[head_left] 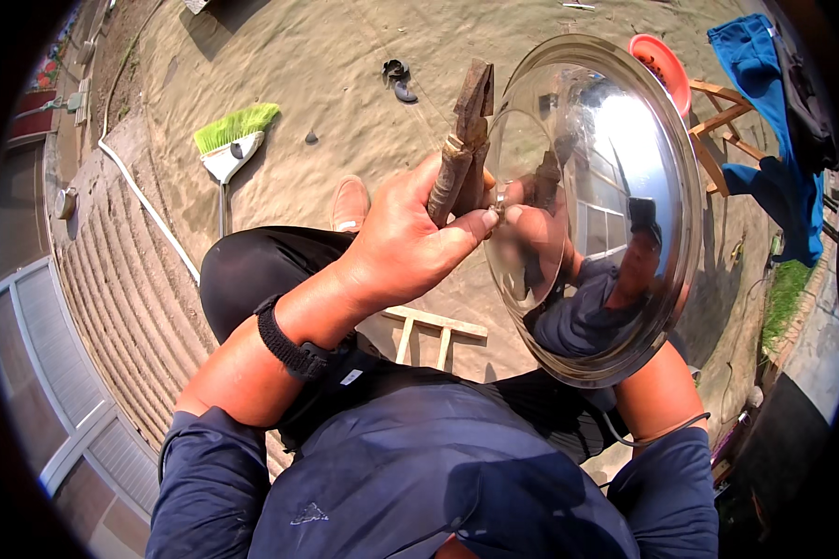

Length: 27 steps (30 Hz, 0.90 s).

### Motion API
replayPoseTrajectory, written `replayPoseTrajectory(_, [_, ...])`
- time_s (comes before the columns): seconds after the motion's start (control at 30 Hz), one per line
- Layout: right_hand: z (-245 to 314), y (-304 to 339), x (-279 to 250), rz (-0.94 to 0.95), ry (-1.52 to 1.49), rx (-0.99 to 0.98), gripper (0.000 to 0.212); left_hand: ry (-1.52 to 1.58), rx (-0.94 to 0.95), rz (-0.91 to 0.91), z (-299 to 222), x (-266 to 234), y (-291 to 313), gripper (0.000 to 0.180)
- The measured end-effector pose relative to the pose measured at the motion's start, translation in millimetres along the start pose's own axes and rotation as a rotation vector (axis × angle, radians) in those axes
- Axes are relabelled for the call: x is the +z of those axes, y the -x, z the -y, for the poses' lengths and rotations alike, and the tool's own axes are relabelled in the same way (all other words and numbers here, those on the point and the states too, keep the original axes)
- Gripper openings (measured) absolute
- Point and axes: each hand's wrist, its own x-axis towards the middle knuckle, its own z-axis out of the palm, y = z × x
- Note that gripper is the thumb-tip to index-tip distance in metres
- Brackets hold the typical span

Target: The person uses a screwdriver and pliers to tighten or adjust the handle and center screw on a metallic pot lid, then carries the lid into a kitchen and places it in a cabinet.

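My left hand [405,228] is closed around rusty, worn pliers [459,154], their jaws pointing up and away from me. Its thumb and fingertips meet a small metal fitting [500,197] at the middle of a shiny round pot lid [615,224]. The lid stands nearly on edge in front of me, and its mirror-like face reflects my hand and upper body. From the lower right my right forearm [662,382] reaches up behind the lid, which hides my right hand and its fingers.
A broom [233,144] with green bristles lies at the left. Beneath my arms is a small wooden stool [438,326]. Dark scraps [399,79] lie ahead on the ground. To the right are a red basin [662,70], a wooden folding frame [718,126] and blue cloth [764,121].
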Motion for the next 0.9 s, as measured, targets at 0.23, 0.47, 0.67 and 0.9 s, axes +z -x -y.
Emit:
replayPoseTrajectory(0.23, [16.9,6.4,-2.8,0.063,-0.141,0.140,0.020,-0.546,0.078,0.006,19.4,-26.1,2.7,0.043])
replayPoseTrajectory(0.47, [24.8,13.9,29.9,-0.119,-0.147,0.194,0.024,-0.707,0.504,-0.096,47.3,-37.3,-1.4,0.075])
replayPoseTrajectory(0.67, [26.2,19.4,37.3,-0.085,-0.193,0.122,0.023,-0.801,0.613,-0.182,42.6,-30.2,-9.2,0.074])
replayPoseTrajectory(0.9, [25.5,20.6,39.6,-0.122,-0.172,0.113,0.024,-0.879,0.624,-0.201,37.6,-24.6,-7.8,0.081])
